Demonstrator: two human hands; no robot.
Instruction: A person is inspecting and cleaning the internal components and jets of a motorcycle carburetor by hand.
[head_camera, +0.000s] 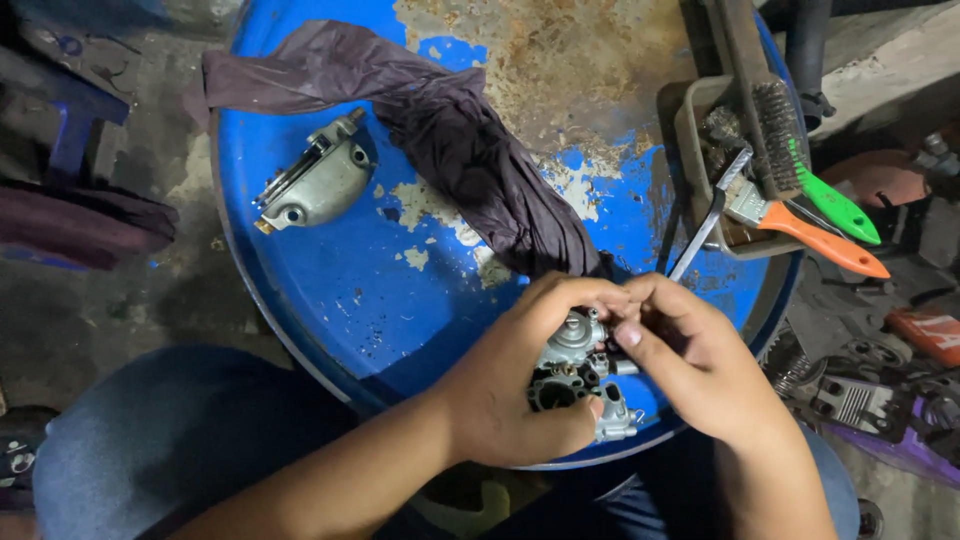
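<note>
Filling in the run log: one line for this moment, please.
left hand: grips carburetor | right hand: fingers on its top | drum: rag, metal cover, tray of brushes

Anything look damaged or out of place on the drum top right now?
The blue drum top is worn: paint has flaked off and a large rust patch spreads at its far side. A dark rag lies crumpled across it. The metal cover sits apart from the carburetor held by both hands.

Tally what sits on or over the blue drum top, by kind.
Metal engine parts: 2, carburetor in both hands, grey cover
Dark cloth: 1
Tool tray: 1
Brushes in the tray: 3, wire, green-handled, orange-handled
Total: 7
</note>
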